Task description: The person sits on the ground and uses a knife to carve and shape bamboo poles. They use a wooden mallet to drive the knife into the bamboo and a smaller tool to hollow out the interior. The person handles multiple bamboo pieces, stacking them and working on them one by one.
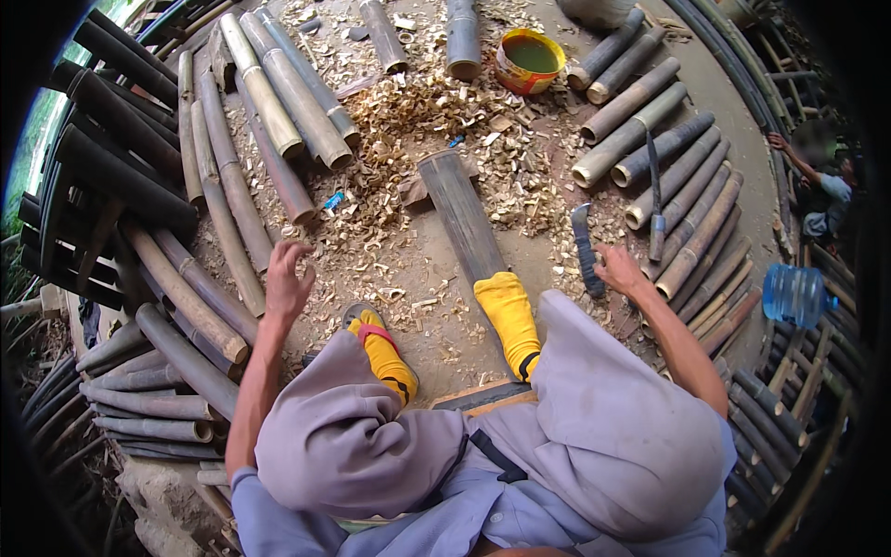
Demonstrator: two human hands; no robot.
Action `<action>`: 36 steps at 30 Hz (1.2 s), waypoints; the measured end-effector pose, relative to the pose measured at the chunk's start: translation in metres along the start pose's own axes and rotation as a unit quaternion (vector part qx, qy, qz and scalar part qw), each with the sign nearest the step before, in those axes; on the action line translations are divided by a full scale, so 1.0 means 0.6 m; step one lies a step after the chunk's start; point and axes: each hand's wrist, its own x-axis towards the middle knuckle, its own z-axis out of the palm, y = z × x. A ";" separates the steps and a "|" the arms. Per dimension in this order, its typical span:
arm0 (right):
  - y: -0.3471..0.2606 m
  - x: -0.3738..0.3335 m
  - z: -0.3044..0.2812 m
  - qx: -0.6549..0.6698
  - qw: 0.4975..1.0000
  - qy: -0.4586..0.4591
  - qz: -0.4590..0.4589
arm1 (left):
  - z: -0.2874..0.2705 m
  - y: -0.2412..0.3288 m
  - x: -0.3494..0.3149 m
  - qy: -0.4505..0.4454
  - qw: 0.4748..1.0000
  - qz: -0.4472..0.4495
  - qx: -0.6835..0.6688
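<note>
My left hand (290, 280) is raised beside the bamboo lengths on the left, its fingers loosely curled and apart with nothing in them. On the right, my right hand (618, 269) is at the side of a dark, curved-bladed knife (587, 249). Its fingertips meet or nearly meet the knife's lower end, and they do not wrap round it. Between my knees a split bamboo piece (461, 213) slants away from me, its far end raised on a small block (415, 190). My foot in a yellow sock (507, 311) presses on its near end.
Wood chips (408, 121) cover the ground ahead. Bamboo lengths lie in rows at left (288, 88) and right (631, 135). A second knife (656, 200) rests on the right row. Farther off are a bucket of greenish liquid (530, 58), a blue water bottle (794, 295) and another person (829, 190).
</note>
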 end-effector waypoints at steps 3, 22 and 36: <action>-0.044 0.039 0.022 0.053 0.997 0.038 -0.044 | -0.046 0.015 0.085 -0.052 0.998 0.024 0.030; -0.180 0.148 0.079 0.264 0.946 0.127 -0.139 | 0.000 0.082 0.247 -0.319 0.941 0.003 0.114; 0.190 0.080 -0.003 0.006 0.893 0.263 0.365 | -0.095 0.129 0.196 -0.324 0.929 -0.015 0.180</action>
